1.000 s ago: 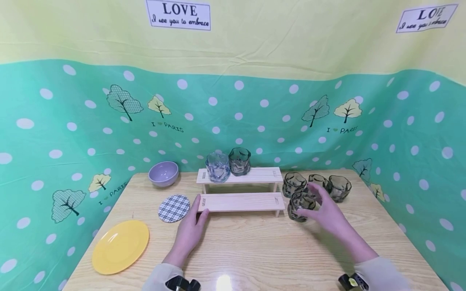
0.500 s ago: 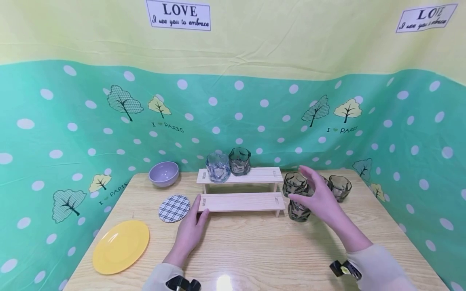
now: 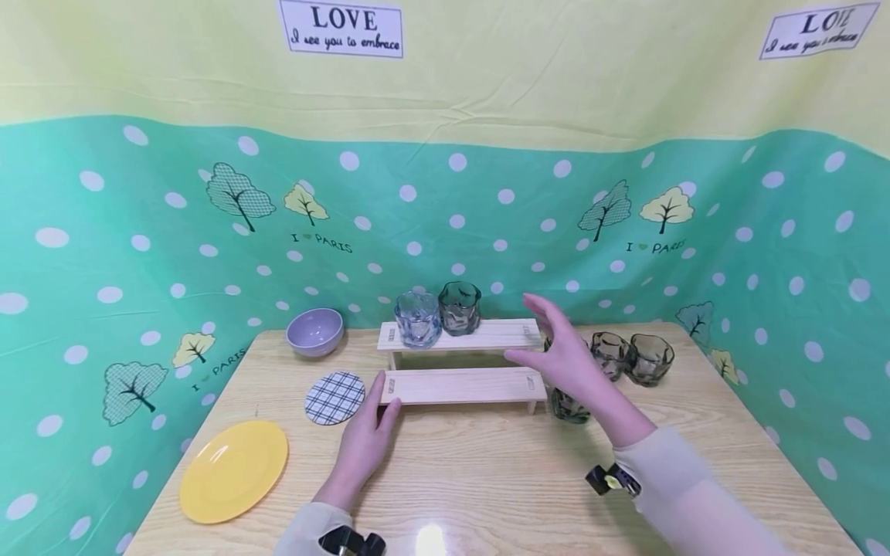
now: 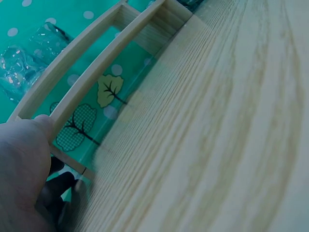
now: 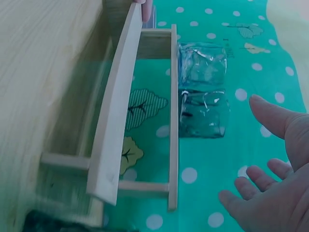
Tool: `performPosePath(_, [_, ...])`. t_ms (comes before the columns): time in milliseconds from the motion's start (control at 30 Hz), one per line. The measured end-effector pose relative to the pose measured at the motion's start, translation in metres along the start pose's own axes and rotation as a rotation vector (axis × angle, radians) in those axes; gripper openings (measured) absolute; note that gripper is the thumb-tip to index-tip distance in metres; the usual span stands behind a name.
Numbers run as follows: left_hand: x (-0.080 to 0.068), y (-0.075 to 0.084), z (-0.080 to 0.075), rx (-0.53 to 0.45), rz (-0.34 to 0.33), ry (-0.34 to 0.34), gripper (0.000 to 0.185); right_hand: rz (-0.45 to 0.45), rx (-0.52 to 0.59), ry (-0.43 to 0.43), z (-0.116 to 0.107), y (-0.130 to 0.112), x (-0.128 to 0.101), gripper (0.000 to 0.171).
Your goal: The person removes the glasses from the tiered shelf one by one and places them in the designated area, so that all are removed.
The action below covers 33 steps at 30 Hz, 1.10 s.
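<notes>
My left hand (image 3: 368, 436) grips the left end of a two-step wooden shelf (image 3: 459, 386), the thumb lying on the lower step's front edge. On the upper step stand a bluish clear glass (image 3: 419, 320) and, beside it, a dark grey-green glass (image 3: 460, 309). Nothing is in my right hand (image 3: 566, 363); it hovers over the shelf's right end with thumb and fingers spread apart. In the right wrist view its palm and fingers face the dark glass (image 5: 203, 116) across a gap. Behind and under that hand, a smoky glass (image 3: 572, 408) on the table is partly hidden.
Two more smoky glasses (image 3: 650, 361) stand at the back right of the table. To the left are a purple bowl (image 3: 314, 333), a checked coaster (image 3: 334, 398) and a yellow plate (image 3: 234, 471). A patterned cloth (image 3: 459, 232) hangs behind and at the sides.
My right hand has moved left and up, away from the smoky glasses to above the shelf's right end. The left hand has stayed on the shelf.
</notes>
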<state>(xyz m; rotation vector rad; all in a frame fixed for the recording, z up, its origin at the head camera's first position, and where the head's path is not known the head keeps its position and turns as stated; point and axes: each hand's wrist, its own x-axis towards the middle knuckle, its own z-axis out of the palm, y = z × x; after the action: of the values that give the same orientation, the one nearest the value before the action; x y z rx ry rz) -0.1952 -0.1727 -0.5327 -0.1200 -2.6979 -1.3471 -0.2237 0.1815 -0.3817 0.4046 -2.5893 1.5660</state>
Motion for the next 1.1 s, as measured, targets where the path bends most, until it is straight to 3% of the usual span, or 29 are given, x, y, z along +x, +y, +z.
performPosePath(400, [0.000,0.001,0.000,-0.004,-0.008,0.000,0.071,-0.051,0.038,-0.016,0.025,-0.014,0.033,0.105])
performPosePath(1100, [0.001,-0.002,0.001,0.005,0.005,0.009,0.070,0.026,-0.018,-0.021,0.055,-0.010,0.079,0.109])
